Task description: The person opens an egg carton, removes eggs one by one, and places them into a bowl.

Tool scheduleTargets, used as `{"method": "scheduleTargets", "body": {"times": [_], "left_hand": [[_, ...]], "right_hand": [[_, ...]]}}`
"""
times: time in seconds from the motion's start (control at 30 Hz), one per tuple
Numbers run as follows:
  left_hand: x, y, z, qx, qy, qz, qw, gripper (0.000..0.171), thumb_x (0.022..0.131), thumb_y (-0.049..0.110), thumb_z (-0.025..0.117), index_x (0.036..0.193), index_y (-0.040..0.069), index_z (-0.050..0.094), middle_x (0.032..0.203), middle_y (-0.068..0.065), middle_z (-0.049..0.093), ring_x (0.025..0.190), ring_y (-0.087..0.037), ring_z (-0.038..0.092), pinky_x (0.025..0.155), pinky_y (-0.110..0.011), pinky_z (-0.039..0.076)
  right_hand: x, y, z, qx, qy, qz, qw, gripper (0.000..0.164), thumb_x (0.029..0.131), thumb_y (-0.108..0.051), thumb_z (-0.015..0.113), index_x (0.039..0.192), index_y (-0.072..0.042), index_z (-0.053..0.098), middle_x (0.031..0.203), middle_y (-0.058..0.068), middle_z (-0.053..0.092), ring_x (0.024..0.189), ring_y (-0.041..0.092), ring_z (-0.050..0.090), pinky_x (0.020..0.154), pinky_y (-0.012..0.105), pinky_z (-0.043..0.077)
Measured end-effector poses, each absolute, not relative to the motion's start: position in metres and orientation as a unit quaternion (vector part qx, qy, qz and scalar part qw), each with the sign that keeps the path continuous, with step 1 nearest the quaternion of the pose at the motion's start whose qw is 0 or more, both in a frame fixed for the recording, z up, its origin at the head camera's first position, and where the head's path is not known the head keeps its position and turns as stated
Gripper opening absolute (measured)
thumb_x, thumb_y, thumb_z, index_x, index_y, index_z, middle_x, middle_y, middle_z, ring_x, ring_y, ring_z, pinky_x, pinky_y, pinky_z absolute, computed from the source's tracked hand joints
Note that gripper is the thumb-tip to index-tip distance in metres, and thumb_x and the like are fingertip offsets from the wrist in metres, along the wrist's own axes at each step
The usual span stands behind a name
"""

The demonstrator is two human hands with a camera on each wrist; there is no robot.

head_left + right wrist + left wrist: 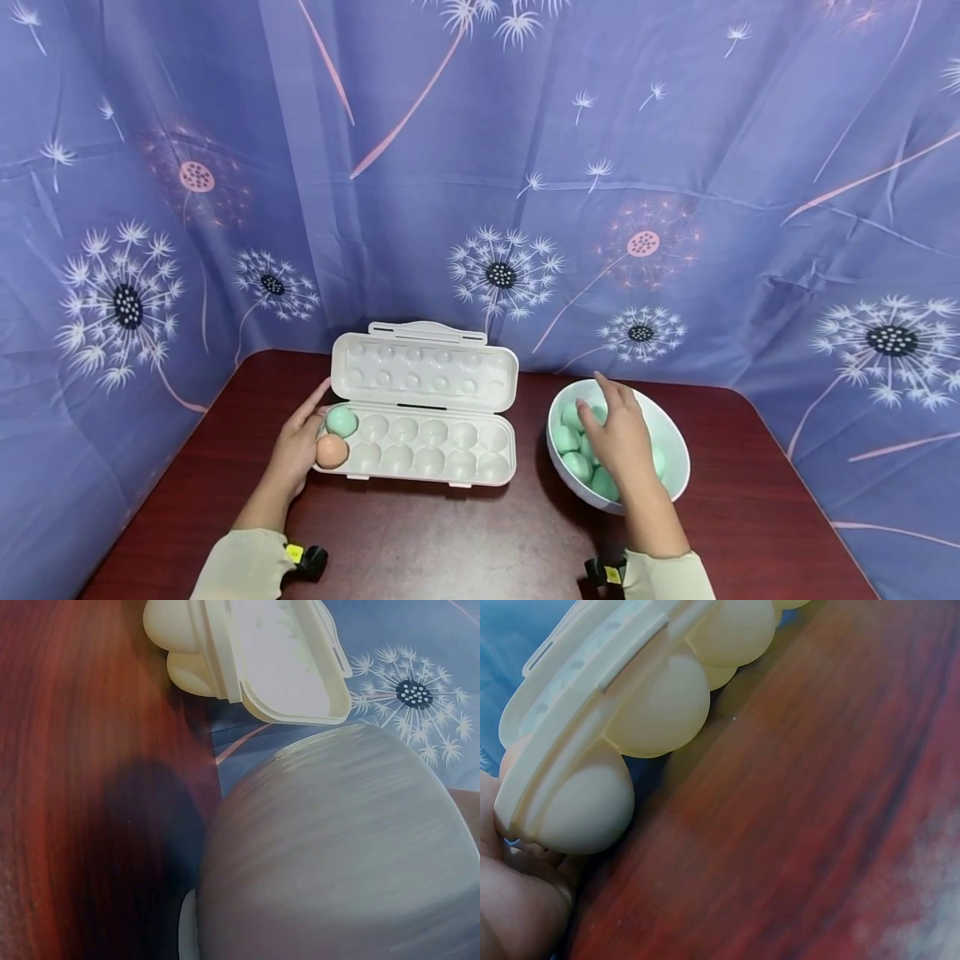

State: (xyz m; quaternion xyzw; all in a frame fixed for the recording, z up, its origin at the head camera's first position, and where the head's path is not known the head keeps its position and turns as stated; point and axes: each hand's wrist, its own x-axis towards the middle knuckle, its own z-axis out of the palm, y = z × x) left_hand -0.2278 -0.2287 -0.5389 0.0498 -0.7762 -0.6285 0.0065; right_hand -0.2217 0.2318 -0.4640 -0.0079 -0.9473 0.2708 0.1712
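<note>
An egg carton [405, 478] of pale plastic lies with its lid [423, 371] raised at the left of the table. At its left end, a green egg [342, 422] sits in the back row and a brown egg [332, 451] in the front row. My left hand [296, 442] holds that end, some fingers tucked beneath the rim in the left wrist view. A white bowl [677, 458] to the right contains several green eggs [577, 465]. My right hand [624, 433] reaches over it with thumb and fingers spread, partly covering the eggs. Only the bowl's outer wall [330, 847] shows in the right wrist view.
The dark reddish wooden table [450, 542] carries both containers. Right behind it hangs a blue curtain [420, 233] with dandelion prints, which also closes in both sides. Small black devices [311, 563] are worn at both wrists.
</note>
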Motion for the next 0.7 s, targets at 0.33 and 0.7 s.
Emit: {"method": "scheduleTargets", "body": {"times": [0.33,0.7], "left_hand": [[-0.229,-0.228,-0.542,0.051,-0.773,-0.632,0.015,0.050,0.105,0.021,0.031,0.149,0.045,0.028,0.143,-0.012,0.051,0.113,0.005,0.047,0.093,-0.009,0.034],[-0.228,-0.228,-0.539,0.056,-0.776,-0.628,0.004,0.050,0.105,0.021,0.030,0.150,0.044,0.027,0.144,-0.010,0.051,0.115,0.005,0.046,0.094,-0.010,0.033]], "right_hand": [[-0.221,0.218,-0.461,0.075,-0.934,0.284,0.202,0.059,0.091,-0.030,0.066,0.144,-0.013,0.047,0.143,0.017,0.046,0.132,0.038,0.044,0.108,0.054,0.035],[-0.215,0.195,-0.461,0.119,-0.924,0.298,0.209,0.058,0.092,-0.036,0.064,0.144,-0.018,0.048,0.145,0.011,0.046,0.135,0.031,0.043,0.109,0.051,0.036]]}}
